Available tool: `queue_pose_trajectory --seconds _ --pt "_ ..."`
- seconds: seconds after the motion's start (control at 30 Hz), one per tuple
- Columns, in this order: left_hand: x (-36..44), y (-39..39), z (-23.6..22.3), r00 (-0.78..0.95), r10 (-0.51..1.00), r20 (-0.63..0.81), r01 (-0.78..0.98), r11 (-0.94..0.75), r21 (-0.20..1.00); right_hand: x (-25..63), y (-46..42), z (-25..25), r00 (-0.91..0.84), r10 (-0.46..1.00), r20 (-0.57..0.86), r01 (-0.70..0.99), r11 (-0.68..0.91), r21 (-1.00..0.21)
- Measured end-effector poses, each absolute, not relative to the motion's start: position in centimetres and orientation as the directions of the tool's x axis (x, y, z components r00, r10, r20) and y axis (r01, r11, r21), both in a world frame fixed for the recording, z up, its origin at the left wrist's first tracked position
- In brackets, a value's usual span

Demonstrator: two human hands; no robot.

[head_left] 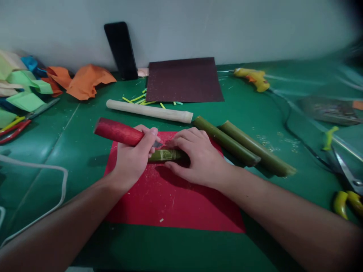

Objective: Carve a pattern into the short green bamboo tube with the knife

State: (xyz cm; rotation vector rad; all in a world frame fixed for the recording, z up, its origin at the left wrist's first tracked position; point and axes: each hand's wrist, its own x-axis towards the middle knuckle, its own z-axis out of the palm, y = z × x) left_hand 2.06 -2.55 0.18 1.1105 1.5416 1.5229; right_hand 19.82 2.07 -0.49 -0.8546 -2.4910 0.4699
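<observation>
My left hand (pixel 132 156) is closed around a carving knife with a thick red handle (pixel 117 132). Its short dark blade (pixel 157 144) points right, just above a green bamboo piece (pixel 163 155). Pale lines, box-like in outline, are scratched into the bamboo's skin. My right hand (pixel 197 158) grips the right end of that bamboo, thumb on the near side and fingers on the far side, hiding the end. Beneath both hands lies a red sheet (pixel 176 206) dotted with small shavings.
Beyond the sheet lie a pale peeled stick (pixel 149 111) and two green bamboo lengths (pixel 227 141). A dark brown sheet (pixel 184 81), a leaning phone (pixel 121 51) and a yellow glue gun (pixel 252 77) are at the back. Scissors (pixel 347 177) rest right, red-handled scissors (pixel 18 126) left.
</observation>
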Motion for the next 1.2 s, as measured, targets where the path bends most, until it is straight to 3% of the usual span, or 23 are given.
queue_pose_trajectory --seconds 0.23,0.43,0.6,0.8,1.2 --pt "1.2 -2.4 -0.2 -0.419 0.871 0.258 0.073 -0.250 0.965 20.2 2.2 -0.7 -0.713 0.550 0.435 0.396 0.828 -0.397" --pt "0.2 -2.5 -0.4 -0.401 0.885 0.238 0.016 -0.253 0.967 20.1 2.3 -0.8 -0.688 0.638 0.346 0.479 0.758 -0.443" --pt "-0.3 -2.9 -0.6 -0.337 0.900 0.277 0.118 -0.251 0.961 20.2 2.2 -0.7 -0.686 0.641 0.345 0.485 0.756 -0.439" --pt "-0.8 -3.2 -1.1 -0.246 0.870 0.427 0.219 -0.379 0.899 20.2 2.2 -0.7 -0.699 0.628 0.343 0.485 0.768 -0.417" --pt "-0.9 -4.1 -0.1 -0.297 0.893 0.339 0.266 -0.264 0.927 20.2 1.8 -0.5 -0.713 0.611 0.345 0.456 0.777 -0.433"
